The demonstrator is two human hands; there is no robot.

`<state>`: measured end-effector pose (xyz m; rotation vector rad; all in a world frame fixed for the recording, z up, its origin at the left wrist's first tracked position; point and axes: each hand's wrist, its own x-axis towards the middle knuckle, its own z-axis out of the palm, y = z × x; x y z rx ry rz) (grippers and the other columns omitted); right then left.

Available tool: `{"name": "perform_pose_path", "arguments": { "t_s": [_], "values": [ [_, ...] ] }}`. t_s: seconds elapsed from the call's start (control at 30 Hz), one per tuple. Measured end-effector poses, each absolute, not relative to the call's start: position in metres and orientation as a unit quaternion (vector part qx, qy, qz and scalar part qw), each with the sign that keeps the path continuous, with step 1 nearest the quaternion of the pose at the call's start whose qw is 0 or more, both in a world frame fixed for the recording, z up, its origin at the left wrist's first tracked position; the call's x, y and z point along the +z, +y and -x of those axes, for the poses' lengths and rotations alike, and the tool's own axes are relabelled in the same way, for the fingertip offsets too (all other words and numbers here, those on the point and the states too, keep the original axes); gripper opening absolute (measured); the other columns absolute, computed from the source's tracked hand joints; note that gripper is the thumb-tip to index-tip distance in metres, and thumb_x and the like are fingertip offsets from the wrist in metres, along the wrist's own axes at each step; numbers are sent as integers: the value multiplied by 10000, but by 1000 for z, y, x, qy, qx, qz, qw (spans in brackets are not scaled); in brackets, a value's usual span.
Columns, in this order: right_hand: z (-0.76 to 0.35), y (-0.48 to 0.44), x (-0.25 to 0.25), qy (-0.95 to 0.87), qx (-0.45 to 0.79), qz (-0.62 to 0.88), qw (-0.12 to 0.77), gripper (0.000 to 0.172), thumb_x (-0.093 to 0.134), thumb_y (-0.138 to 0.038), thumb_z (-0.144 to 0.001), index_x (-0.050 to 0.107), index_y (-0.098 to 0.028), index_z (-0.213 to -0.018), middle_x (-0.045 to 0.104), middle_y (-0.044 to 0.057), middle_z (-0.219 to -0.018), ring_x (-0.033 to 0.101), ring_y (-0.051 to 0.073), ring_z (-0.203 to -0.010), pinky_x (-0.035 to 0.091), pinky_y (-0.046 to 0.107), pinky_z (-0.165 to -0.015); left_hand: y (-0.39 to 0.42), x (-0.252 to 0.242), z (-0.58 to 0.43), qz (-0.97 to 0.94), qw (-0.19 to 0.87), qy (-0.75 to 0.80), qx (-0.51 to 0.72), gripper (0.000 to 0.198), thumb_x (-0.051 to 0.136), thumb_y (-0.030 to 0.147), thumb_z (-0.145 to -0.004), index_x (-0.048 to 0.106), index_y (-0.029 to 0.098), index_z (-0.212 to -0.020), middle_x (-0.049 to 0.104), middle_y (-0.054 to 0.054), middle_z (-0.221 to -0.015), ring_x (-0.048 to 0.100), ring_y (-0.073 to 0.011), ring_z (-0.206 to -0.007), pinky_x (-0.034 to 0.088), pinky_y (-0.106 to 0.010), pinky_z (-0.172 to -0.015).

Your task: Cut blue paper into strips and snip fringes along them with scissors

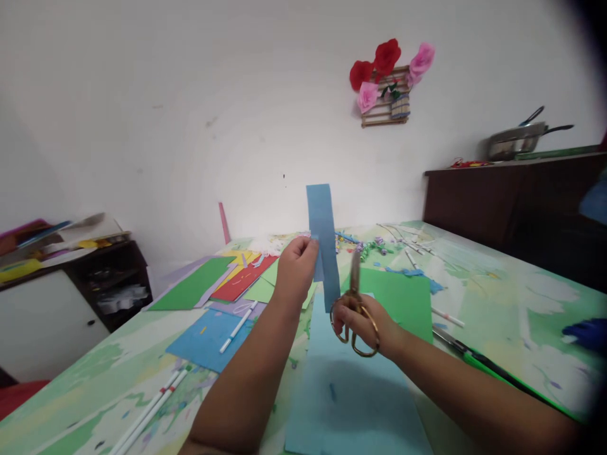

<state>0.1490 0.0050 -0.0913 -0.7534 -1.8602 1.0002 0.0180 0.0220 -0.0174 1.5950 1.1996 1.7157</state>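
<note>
My left hand (pixel 298 262) is closed on a long blue paper strip (pixel 321 221), which it holds upright above the table. A shorter flap of the same blue hangs behind the strip beside my fingers. In my right hand (pixel 370 319) is a pair of scissors (pixel 355 272) with gold handles, blades pointing up and slightly blurred. The strip's lower end meets the fingers of my right hand; whether they pinch it I cannot tell. Under both hands lies a light blue sheet (pixel 351 392), with a green sheet (pixel 398 297) partly beneath it.
Coloured sheets, including a red one (pixel 244 278) and a blue one (pixel 203 338), lie at the left with white sticks (pixel 152 411). A green-handled cutter (pixel 493 366) rests by my right forearm. Curled paper pieces (pixel 367 249) sit at the back. A dark cabinet (pixel 512 202) stands right.
</note>
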Motion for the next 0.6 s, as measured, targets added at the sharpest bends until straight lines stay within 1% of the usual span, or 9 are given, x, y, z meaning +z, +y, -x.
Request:
{"name": "perform_pose_path", "arguments": {
  "t_s": [0.07, 0.17, 0.2, 0.3, 0.37, 0.5, 0.6],
  "values": [
    [-150, 8, -92, -693, 401, 275, 532, 231, 496, -337, -717, 401, -193, -563, 469, -22, -483, 467, 110, -470, 392, 246, -467, 25, -17, -15, -579, 244, 450, 634, 226, 484, 366, -708, 493, 169, -598, 437, 45, -492, 388, -78, -464, 307, -192, -449],
    [-156, 22, -86, -607, 343, 279, 661, 277, 550, -364, -691, 354, -208, -573, 426, -47, -488, 425, 96, -441, 374, 250, -456, 28, -20, -16, -604, 256, 449, 607, 210, 501, 363, -695, 513, 168, -617, 432, 48, -500, 383, -76, -464, 306, -192, -451],
    [-160, 28, -82, -595, 331, 290, 673, 287, 564, -372, -685, 352, -208, -583, 418, -52, -501, 412, 90, -442, 361, 244, -453, 28, -22, -18, -621, 264, 445, 589, 207, 509, 363, -689, 522, 167, -622, 430, 48, -501, 382, -76, -464, 306, -192, -450],
    [-169, 44, -68, -587, 317, 299, 682, 271, 607, -351, -647, 389, -196, -604, 443, -42, -556, 455, 104, -531, 388, 251, -524, 26, -28, -27, -670, 300, 437, 520, 198, 520, 355, -677, 551, 164, -632, 443, 42, -503, 392, -79, -460, 303, -197, -442],
    [-173, 50, -60, -578, 312, 296, 694, 248, 606, -323, -647, 393, -198, -630, 422, -58, -553, 441, 95, -524, 385, 243, -524, 24, -30, -33, -685, 321, 436, 487, 188, 525, 340, -671, 556, 160, -627, 453, 38, -512, 399, -79, -465, 302, -197, -443],
    [-174, 49, -51, -578, 362, 243, 690, 149, 592, -267, -662, 472, -179, -670, 495, -38, -590, 486, 108, -549, 402, 255, -538, 20, -29, -38, -695, 344, 424, 468, 173, 527, 322, -671, 544, 159, -616, 448, 38, -525, 390, -72, -472, 295, -191, -443],
    [-173, 46, -49, -572, 394, 223, 684, 124, 600, -243, -657, 500, -171, -651, 518, -33, -581, 487, 105, -524, 394, 248, -512, 17, -25, -37, -705, 335, 420, 463, 165, 524, 313, -676, 539, 163, -611, 451, 39, -540, 385, -67, -472, 285, -186, -435]
  ]
}}
